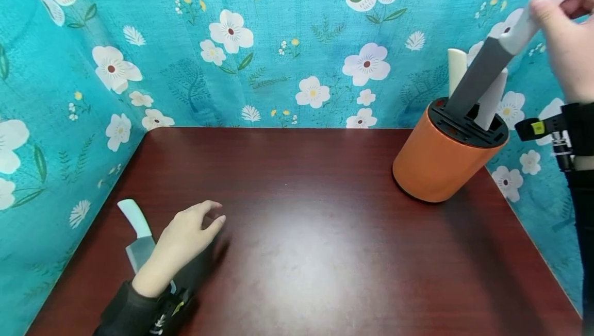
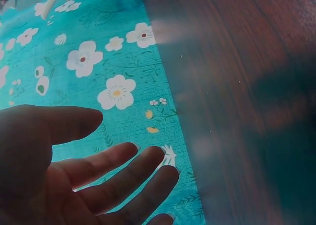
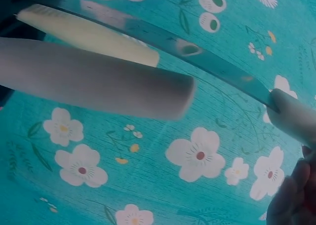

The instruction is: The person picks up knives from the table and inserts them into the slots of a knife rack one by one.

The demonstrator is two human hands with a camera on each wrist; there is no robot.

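Observation:
My right hand (image 1: 568, 42) grips the pale handle of a long knife (image 1: 482, 76) at the upper right. The blade slants down into the slotted black top of an orange knife block (image 1: 447, 163), its tip hidden inside. In the right wrist view the knife's shiny blade (image 3: 197, 57) passes behind two pale handles that stand in the block, a cream handle (image 3: 94, 37) and a thicker whitish handle (image 3: 98, 82). My left hand (image 1: 183, 238) hovers over the table at the left, fingers loosely bent and holding nothing. Under its wrist lies a cleaver (image 1: 139, 251) with a pale green handle, partly hidden.
A dark red-brown table (image 1: 297, 212) fills the lower part of the head view. Teal floral cloth (image 1: 287, 42) hangs behind it and along its left and right sides. The knife block stands near the table's back right corner.

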